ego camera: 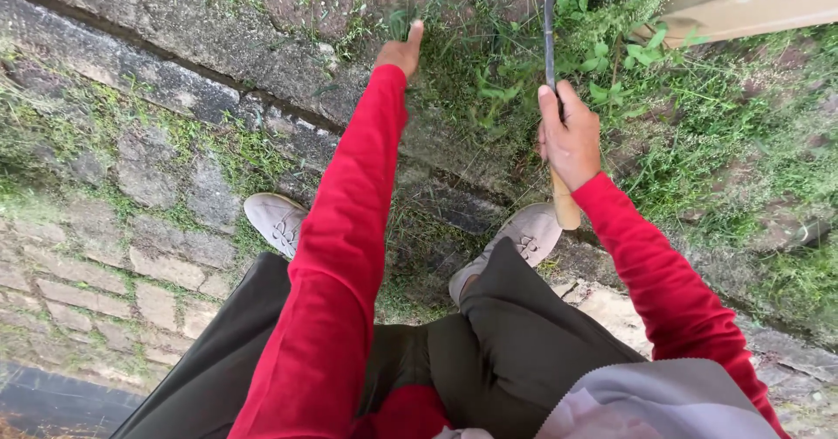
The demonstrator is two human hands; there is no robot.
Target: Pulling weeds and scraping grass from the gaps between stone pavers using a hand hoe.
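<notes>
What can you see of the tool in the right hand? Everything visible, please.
The tool has a pale wooden handle and a thin, dark, metal-looking blade that runs up out of the top edge, so its tip is hidden. It stands nearly upright over the weeds. The right hand is wrapped around the handle, thumb pointing up the shaft; the handle's butt end pokes out below the fist.

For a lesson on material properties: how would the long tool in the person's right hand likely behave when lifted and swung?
The tool looks stiff: its dark blade runs straight up from the right hand. It is probably blade-heavy, given the long blade and short wooden handle. The bare wood likely grips well.
</notes>
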